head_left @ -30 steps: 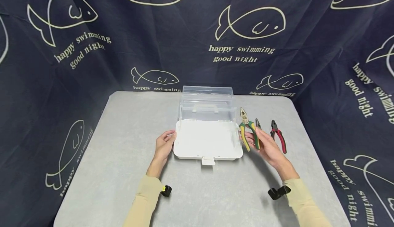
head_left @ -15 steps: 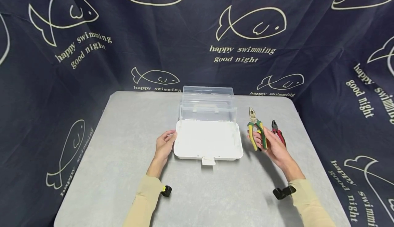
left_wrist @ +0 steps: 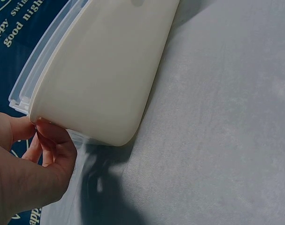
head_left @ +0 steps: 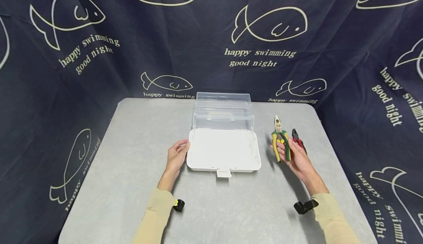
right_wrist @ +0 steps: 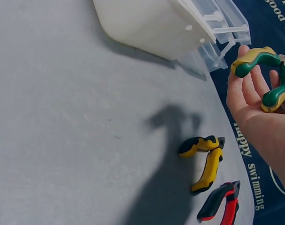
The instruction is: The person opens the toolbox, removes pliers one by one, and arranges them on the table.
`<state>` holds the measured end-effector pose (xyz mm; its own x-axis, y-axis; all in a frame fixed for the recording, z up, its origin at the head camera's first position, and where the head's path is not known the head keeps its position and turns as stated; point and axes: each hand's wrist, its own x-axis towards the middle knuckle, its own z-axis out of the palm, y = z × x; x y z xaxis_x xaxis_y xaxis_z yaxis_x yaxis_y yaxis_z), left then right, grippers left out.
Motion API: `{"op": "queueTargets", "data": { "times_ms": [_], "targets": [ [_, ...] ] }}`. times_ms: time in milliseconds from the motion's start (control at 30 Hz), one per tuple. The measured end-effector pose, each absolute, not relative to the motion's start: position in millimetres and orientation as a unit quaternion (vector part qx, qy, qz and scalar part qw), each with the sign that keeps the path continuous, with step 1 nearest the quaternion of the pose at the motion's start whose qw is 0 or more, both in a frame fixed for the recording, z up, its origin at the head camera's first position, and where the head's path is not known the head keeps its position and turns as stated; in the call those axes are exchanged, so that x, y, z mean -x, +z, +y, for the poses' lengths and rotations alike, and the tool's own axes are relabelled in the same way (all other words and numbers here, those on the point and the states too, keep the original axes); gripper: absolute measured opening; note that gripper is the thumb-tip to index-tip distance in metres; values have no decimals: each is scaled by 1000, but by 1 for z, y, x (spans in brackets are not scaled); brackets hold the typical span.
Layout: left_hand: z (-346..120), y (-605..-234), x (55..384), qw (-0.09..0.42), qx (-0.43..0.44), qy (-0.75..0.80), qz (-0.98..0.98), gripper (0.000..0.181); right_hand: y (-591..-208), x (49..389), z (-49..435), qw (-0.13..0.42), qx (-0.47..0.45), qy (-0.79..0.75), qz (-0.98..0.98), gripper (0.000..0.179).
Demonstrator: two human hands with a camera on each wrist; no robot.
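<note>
My left hand pinches the left rim of a white plastic box, thumb on one side and curled fingers on the other in the left wrist view. The box's clear lid stands raised at the back, and a white latch sticks out in front. To the right of the box, my right hand holds combination pliers with green and yellow handles, metal nose pointing away from me. In the right wrist view these pliers are raised above the table, their handles spread; their nose is partly cut off there.
Yellow-and-black pliers lie on the table beneath the right hand, mostly hidden in the head view. Red-and-black pliers lie just right of them. A dark fish-print cloth hangs behind the grey table.
My right hand has moved right, away from the box, carrying the green-and-yellow pliers; it now covers more of the other pliers. My left hand and the box have stayed in place.
</note>
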<state>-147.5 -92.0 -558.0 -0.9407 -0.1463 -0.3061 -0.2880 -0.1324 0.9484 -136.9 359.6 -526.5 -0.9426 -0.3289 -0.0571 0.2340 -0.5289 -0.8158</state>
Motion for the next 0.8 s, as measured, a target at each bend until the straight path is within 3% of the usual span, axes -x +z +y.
{"op": "queueTargets", "data": {
  "times_ms": [200,467,800],
  "targets": [
    [-93,-558,148,53,166,730,661,34,-535,137,363,148,32,-879,453,37],
    [-93,-554,148,56,169,727,663,33,-541,137,377,138,22,-886,442,48],
    [-94,-557,150,70,168,730,659,36,-544,133,403,125,-1,-895,427,46]
  ]
}}
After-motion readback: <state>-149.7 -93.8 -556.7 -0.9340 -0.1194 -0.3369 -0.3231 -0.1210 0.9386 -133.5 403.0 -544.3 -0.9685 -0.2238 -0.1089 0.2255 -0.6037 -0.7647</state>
